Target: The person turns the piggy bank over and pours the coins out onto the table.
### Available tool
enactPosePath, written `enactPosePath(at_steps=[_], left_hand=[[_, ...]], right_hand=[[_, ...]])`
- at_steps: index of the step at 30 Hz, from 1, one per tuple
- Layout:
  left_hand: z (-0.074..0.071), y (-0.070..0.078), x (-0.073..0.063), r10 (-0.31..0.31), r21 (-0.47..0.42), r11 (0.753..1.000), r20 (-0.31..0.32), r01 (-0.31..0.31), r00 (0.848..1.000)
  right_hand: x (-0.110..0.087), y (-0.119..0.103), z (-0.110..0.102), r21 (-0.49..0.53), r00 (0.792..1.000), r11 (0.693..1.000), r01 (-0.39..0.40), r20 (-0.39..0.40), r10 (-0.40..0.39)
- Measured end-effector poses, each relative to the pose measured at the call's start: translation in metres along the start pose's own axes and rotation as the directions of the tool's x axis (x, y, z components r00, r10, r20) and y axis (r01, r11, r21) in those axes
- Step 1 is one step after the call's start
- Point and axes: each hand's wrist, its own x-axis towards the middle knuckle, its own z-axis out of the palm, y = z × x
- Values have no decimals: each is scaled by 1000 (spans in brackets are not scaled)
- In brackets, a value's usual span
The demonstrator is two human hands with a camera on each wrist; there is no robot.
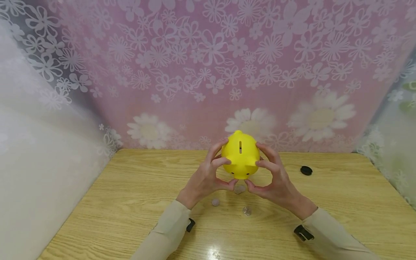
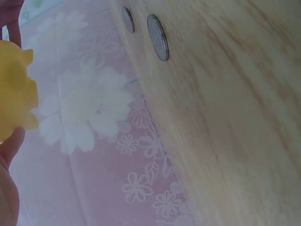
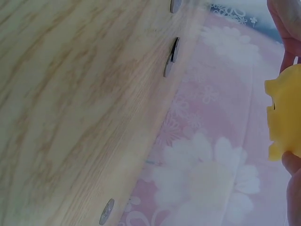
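A yellow piggy bank (image 1: 242,159) with a coin slot in its top is held up over the table, its snout and eyes toward me. My left hand (image 1: 206,173) grips its left side, and my right hand (image 1: 276,177) grips the right side, fingers curled around the body with thumbs low near the snout. In the left wrist view the piggy bank (image 2: 14,89) shows only in part at the left edge; in the right wrist view the piggy bank (image 3: 287,115) is cut off at the right. Below it, two coins (image 1: 239,189) overlap on the tabletop.
Nearer me lie one silvery coin (image 1: 215,202) and another coin (image 1: 247,211). A black oval cap-like piece (image 1: 306,170) rests at the right of the wooden table (image 1: 130,195). Behind the table hangs a pink flowered curtain (image 1: 182,90).
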Motion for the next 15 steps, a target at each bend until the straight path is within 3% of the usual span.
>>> enactPosePath(at_steps=[5,15], left_hand=[[1,-1,-2,-31,10,999,-3,31,1000],[3,2,-5,-199,-76,977,-6,198,980]], right_hand=[[-1,-1,-2,-24,998,998,-57,19,58],[-2,-6,-5,-65,975,974,-218,34,220]])
